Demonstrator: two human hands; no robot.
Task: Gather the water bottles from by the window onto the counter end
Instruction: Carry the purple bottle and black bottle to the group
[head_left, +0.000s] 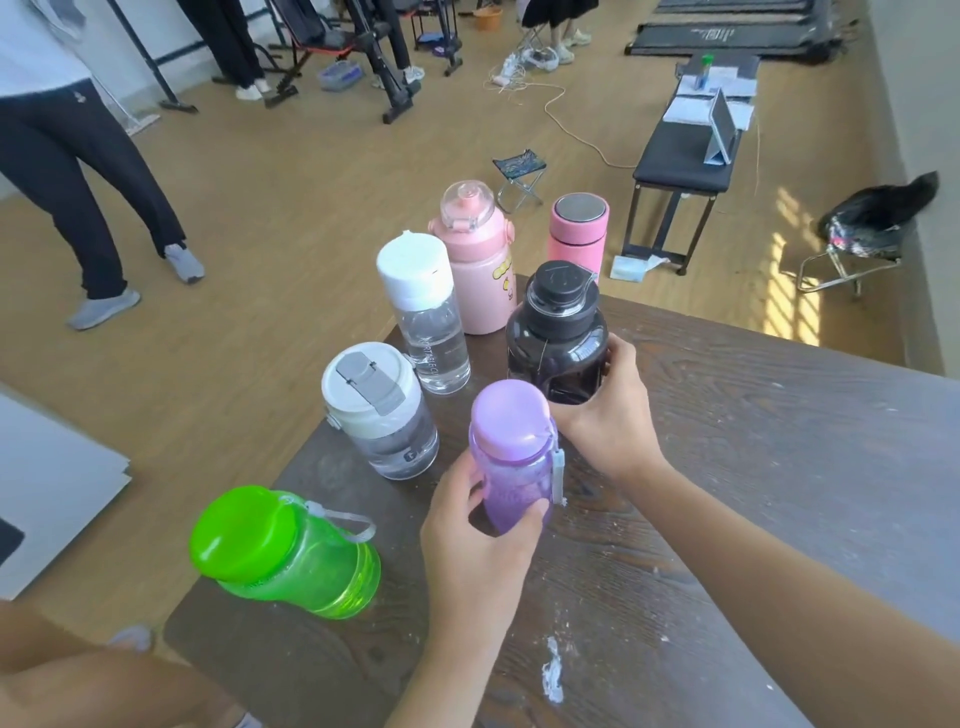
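Note:
Several water bottles stand grouped at the end of a dark wooden counter (727, 493). My left hand (478, 540) is wrapped around the lower body of a purple bottle (511, 452), which stands upright. My right hand (608, 415) grips the side of a dark smoky bottle with a black cap (558, 332). Around them stand a green bottle (283, 553) near the counter corner, a clear bottle with a grey flip lid (379, 410), a tall clear bottle with a white cap (423, 317), a pink bottle with a clear dome lid (475, 260) and a pink flask with a steel top (577, 231).
The counter's left edge drops to a wooden floor. A black bench (680, 171) with papers and a tablet stands beyond, a small folding stool (519, 171) near it. People stand at the far left and back. A cable (571, 130) trails across the floor.

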